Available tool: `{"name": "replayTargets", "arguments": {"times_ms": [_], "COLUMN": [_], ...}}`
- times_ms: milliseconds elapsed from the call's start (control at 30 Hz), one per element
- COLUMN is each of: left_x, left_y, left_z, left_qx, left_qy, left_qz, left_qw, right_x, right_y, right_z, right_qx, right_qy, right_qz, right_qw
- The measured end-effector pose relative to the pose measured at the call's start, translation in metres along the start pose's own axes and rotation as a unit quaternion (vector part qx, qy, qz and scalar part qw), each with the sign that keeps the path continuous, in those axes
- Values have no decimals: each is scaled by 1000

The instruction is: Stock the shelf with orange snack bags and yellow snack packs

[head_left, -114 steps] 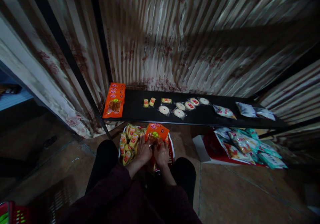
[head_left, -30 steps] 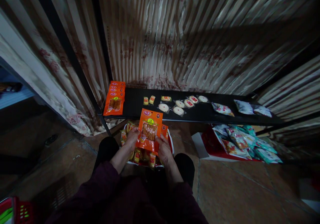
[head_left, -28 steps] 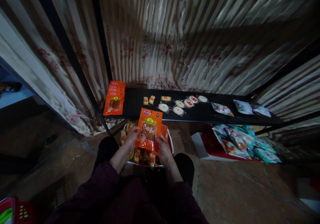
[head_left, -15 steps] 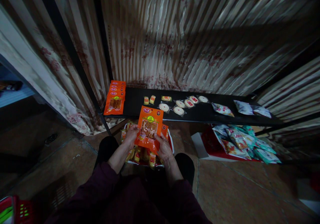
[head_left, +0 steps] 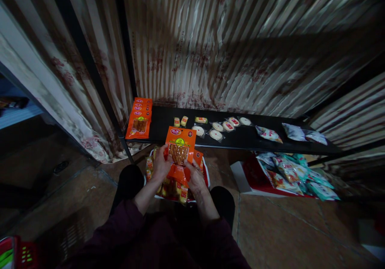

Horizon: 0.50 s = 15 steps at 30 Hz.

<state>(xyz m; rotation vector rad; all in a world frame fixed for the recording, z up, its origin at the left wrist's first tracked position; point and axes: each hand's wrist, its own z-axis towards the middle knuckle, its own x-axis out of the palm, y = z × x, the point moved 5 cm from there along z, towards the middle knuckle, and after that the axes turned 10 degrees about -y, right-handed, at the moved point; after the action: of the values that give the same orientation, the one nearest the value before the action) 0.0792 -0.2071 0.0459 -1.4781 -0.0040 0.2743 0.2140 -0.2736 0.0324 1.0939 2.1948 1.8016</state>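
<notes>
Between my two hands is an orange snack packet (head_left: 179, 152) with a clear window showing brown sticks. My left hand (head_left: 161, 162) grips its left edge, fingers closed. On the lower right edge, my right hand (head_left: 195, 175) pinches it with the thumb in front. Beneath the packet stands a basket (head_left: 207, 176) of small yellow wrapped snacks (head_left: 182, 193), partly covered by the packet and my hands. Another orange packet (head_left: 197, 156) shows behind my right hand. Several matching orange packets (head_left: 138, 120) lie overlapped at the left end of the black shelf (head_left: 168, 113).
Small yellow packs (head_left: 184, 120), round wrapped biscuits (head_left: 215, 135) and pale bags (head_left: 293, 132) lie along the shelf. Under its right side is a red and white box (head_left: 248, 176) with green and white bags (head_left: 288, 168). A red basket (head_left: 25, 255) stands at lower left; dark shelf posts (head_left: 123, 40) rise at left.
My left hand has shifted right and inward over the packet's left edge, its fingers now further across the front. The packet stays held in both hands, nearly in place.
</notes>
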Motion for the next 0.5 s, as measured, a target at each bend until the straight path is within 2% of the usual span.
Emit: {"name": "replayTargets", "arguments": {"times_ms": [67,133,333,500], "left_x": [0,1,9,15], "left_y": [-11,-17,-19,-20], "left_z": [-5,-11,-23,-28], "left_qx": [35,37,10,-47], "left_qy": [3,-4,4,54], "left_qz": [27,39,43,-25], "left_qw": [999,999,999,997], "right_x": [3,6,15,18], "right_y": [0,1,6,7], "right_z": [0,-1,-3,-2], "right_qx": [10,11,-30,-121], "right_qy": [-1,0,23,16], "right_qz": [6,13,25,-48], "right_qw": [1000,1000,999,991]}}
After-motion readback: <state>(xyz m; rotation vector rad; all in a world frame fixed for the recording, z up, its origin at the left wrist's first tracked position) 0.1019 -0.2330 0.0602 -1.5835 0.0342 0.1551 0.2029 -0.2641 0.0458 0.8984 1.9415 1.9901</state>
